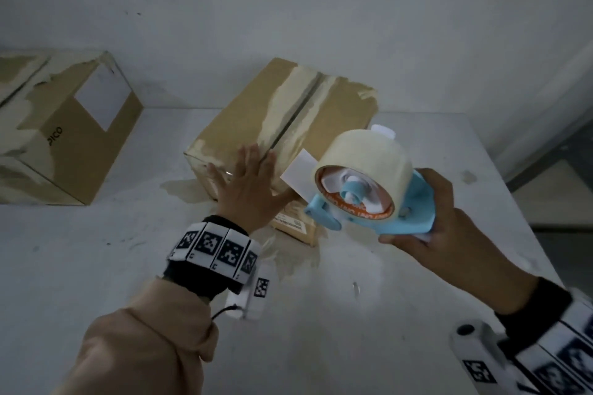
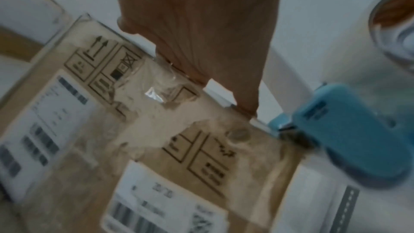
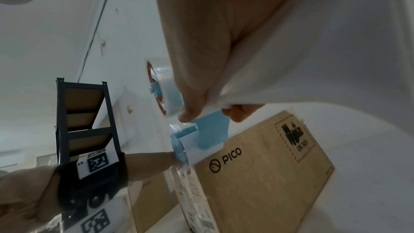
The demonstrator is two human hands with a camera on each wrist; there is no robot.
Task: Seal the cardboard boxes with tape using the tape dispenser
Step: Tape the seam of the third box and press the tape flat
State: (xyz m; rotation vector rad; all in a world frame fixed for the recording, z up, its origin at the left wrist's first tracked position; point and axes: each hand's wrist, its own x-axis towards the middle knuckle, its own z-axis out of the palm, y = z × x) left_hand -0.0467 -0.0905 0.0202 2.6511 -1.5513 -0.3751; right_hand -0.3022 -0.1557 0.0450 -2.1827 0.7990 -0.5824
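Observation:
A brown cardboard box (image 1: 250, 112) with old torn tape along its top seam stands in the middle of the white table. My left hand (image 1: 247, 183) lies flat with straight fingers on the box's near top edge; its palm (image 2: 201, 33) fills the left wrist view above the labelled box side (image 2: 156, 148). My right hand (image 1: 426, 218) grips the handle of a light blue tape dispenser (image 1: 365, 189) carrying a large clear tape roll, held just right of the box's near corner. The dispenser (image 3: 201, 135) touches the PICO box (image 3: 268, 174) corner.
A second PICO cardboard box (image 1: 64, 131) sits at the table's left. White wall rises behind both boxes. The table edge (image 1: 513, 189) runs down the right side. A dark metal shelf rack (image 3: 85, 121) stands off to one side.

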